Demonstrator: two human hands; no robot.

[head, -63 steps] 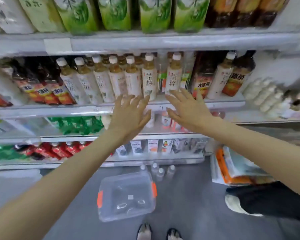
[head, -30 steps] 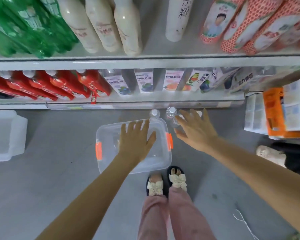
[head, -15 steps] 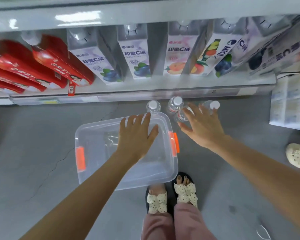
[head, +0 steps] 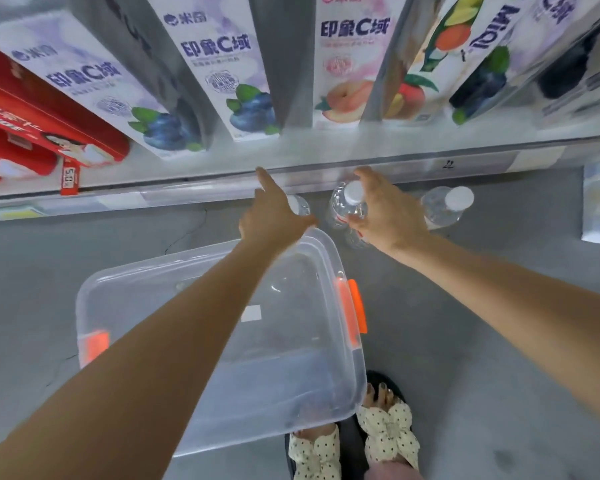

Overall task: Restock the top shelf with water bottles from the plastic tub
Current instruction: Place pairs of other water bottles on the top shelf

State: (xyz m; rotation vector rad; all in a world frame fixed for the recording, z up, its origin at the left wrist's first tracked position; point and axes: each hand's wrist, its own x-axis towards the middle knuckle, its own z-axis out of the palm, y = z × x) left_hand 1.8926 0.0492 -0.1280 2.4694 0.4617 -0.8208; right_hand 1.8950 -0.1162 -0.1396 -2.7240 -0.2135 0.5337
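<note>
On the lowest shelf [head: 326, 147] we see tall drink cartons standing in a row: a lilac blueberry carton [head: 118, 95], a second blueberry carton [head: 222, 81], a peach carton [head: 347, 64] and a mixed-fruit carton [head: 426, 64] just beside it. Left of them lie red packs [head: 32, 133], with a red-and-white price tag [head: 70, 178] hanging at the shelf edge below. The shelf's front strip [head: 449, 164] bears a small "22". Beneath we see grey floor [head: 465, 323], with a thin crack [head: 184, 230] near the shelf. At the bottom edge are two feet in black sandals [head: 388, 434] with cream dotted bows, and a bit of pink trouser leg [head: 392, 474].
</note>
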